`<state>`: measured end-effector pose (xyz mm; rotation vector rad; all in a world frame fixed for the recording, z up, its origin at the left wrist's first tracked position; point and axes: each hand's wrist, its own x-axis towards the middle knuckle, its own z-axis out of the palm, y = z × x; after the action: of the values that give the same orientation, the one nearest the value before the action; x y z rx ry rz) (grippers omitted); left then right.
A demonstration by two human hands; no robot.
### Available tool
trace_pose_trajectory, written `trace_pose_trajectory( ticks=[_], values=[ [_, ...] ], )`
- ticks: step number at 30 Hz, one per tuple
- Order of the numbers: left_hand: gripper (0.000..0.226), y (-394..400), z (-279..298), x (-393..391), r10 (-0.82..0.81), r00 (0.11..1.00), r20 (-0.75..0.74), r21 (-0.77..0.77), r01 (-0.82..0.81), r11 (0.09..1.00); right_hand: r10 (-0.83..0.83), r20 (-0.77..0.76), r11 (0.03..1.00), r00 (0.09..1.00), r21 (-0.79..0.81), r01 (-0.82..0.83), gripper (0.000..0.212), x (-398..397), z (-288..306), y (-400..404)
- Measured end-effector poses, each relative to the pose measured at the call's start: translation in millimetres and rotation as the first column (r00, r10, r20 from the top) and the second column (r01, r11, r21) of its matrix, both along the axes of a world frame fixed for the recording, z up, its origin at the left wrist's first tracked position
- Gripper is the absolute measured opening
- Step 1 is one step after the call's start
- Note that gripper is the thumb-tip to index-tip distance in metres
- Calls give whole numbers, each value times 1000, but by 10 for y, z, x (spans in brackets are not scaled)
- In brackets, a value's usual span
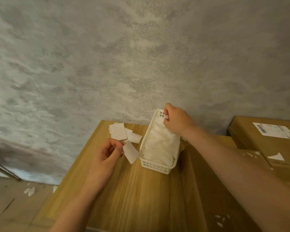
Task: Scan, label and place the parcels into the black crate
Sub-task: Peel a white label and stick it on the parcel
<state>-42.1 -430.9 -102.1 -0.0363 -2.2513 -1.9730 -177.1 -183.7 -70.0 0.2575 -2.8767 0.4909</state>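
Pinching label — left hand; right hand gripping basket

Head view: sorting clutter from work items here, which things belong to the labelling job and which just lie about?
In use: slip pinched by left hand; white basket of paper, right hand at its far end.
Lying about: loose slips; box; floor scraps.

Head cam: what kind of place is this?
Probably a small packing or shipping station. A cardboard box bears a barcode shipping label, a white plastic basket of white paper slips sits on a wooden table, and the left hand pinches one slip.
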Motion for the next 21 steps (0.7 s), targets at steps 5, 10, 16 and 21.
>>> trace_pose_trajectory(
  ticks=[5, 10, 16, 21],
  values=[
    [12, 63, 29, 93, -27, 996, -80, -44, 23, 999, 28, -201, 999, 979, 30, -23, 12, 121, -14, 61],
    [19, 180, 90, 224, -145, 965, -218, -172, 108, 979, 13, 126, 898, 992, -438, 43, 22, 788, 249, 48],
    [7, 591, 231, 494, -298, 904, -307, -394, 165, 904, 233, 502, 692, 833, -687, 221, 41, 1658, 327, 305],
    [13, 1012, 239, 673, -420, 858, -294, -460, 258, 849, 220, 475, 551, 852, -781, 293, 47, 2115, 257, 697]
  ],
)
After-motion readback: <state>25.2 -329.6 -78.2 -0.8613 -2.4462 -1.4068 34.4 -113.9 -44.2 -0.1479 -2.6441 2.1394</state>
